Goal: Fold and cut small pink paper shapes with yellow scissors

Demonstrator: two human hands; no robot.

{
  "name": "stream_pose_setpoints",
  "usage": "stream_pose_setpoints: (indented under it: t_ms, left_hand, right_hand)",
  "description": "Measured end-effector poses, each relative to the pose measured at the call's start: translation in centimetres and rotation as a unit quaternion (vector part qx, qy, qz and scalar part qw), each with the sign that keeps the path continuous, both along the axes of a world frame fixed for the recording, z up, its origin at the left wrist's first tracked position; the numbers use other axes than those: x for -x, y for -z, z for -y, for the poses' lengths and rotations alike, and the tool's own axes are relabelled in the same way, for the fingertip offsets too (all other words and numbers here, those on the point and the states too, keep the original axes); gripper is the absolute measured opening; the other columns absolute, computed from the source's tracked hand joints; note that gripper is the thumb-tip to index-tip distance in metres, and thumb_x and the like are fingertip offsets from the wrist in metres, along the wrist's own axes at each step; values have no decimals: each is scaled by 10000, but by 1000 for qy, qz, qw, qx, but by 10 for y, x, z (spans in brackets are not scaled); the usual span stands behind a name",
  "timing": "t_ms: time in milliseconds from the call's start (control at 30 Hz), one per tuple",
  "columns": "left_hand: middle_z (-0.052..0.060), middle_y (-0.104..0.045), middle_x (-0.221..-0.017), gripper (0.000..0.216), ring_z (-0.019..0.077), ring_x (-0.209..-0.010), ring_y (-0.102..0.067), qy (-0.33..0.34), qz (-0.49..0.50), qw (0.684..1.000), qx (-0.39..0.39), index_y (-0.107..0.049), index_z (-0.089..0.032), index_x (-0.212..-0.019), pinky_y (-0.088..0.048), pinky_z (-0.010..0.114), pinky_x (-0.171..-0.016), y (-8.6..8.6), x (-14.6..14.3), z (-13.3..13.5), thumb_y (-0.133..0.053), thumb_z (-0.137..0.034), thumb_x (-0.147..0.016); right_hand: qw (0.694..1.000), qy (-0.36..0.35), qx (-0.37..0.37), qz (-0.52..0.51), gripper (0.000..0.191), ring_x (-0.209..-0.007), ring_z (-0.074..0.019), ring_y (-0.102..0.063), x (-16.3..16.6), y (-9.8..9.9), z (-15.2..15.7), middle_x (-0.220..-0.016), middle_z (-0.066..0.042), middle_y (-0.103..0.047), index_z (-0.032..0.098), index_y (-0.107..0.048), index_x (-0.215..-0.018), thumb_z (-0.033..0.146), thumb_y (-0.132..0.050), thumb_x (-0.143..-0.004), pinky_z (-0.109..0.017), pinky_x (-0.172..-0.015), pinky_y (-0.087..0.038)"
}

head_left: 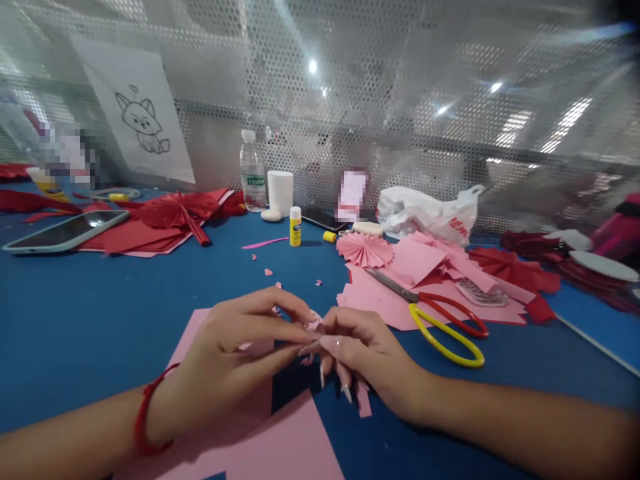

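My left hand, with a red cord bracelet on its wrist, is pinched closed over the middle of the blue table. Its fingertips meet those of my right hand, also pinched closed. Between them is a small piece of pink paper, mostly hidden by the fingers. A narrow pink paper strip hangs or lies just below my right hand; I cannot tell if it is held. Large pink paper sheets lie under my left hand and forearm, with blue tabletop showing through gaps.
Scissors with red and yellow handles rest on pink paper at right, near a folded pink rosette. Behind stand a glue stick, a white cylinder and a water bottle. A phone and red paper lie left.
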State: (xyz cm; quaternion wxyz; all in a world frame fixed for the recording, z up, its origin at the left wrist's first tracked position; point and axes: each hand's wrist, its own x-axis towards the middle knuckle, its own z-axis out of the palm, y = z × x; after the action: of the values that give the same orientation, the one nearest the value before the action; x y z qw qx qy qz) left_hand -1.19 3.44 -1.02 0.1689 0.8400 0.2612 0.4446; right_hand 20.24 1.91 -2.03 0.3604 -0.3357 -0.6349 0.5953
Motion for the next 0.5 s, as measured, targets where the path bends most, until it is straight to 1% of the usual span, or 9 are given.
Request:
stream_pose_setpoints:
  t_ms: [67, 167, 233, 300, 400, 433, 500]
  left_hand:
    - [12, -787, -967, 277, 170, -815, -750, 8, -17, 1000, -18, -809, -383, -1035, -622, 238, -711, 2, 2, 0, -686, -166, -915]
    - [-3, -779, -1004, 345, 160, -856, -748, 18, -36, 998, -44, -762, -393, -1144, -622, 239, -776, 6, 5, -1, -649, -143, -935]
    - [-10, -775, -1011, 330, 147, -859, -743, 22, -49, 997, -47, -754, -376, -1153, -614, 229, -811, 9, 5, -1, -635, -147, -948]
    - [-11, -774, -1006, 283, 141, -860, -740, 23, -51, 998, -40, -763, -355, -1118, -605, 219, -809, 9, 6, -2, -632, -163, -956]
    - [-8, -766, -1009, 195, 141, -887, -721, 10, -36, 999, -4, -772, -325, -1057, -578, 216, -805, 2, 11, -9, -686, -201, -934]
    - [-5, -760, -1007, 187, 143, -906, -708, 9, -48, 999, 22, -771, -310, -1053, -562, 224, -831, -2, 13, -13, -718, -198, -913]
    - [-6, -739, -989, 173, 155, -963, -675, 71, -132, 987, 64, -775, -284, -1003, -529, 243, -884, -10, 19, -24, -784, -181, -864]
  right_hand:
    - [1000, -19, 21, -9, 113, -474, -59, -485, -1, 1, -1, -681, 30, -606, 186, -571, -846, 296, -566, -870, -152, -436, -389]
    - [998, -30, 43, -19, 75, -489, -57, -498, -2, 2, -3, -681, 29, -599, 186, -569, -830, 248, -540, -859, -140, -423, -358]
    - [998, -34, 51, -22, 62, -492, -53, -494, -3, 2, -5, -676, 35, -588, 187, -565, -817, 227, -541, -858, -136, -420, -350]
    - [998, -32, 50, -20, 63, -492, -50, -495, -3, 2, -6, -676, 40, -585, 186, -573, -815, 215, -550, -865, -137, -427, -360]
    - [999, -15, 44, -19, 64, -497, -46, -505, -3, -1, -7, -666, 42, -591, 175, -594, -808, 174, -556, -860, -135, -444, -379]
    - [999, -10, 43, -20, 67, -496, -43, -508, -3, -2, -7, -661, 42, -594, 170, -600, -803, 154, -556, -850, -132, -444, -379]
    - [998, -1, 49, -25, 79, -493, -39, -513, -3, -4, -7, -654, 42, -601, 165, -606, -791, 128, -555, -838, -123, -439, -379]
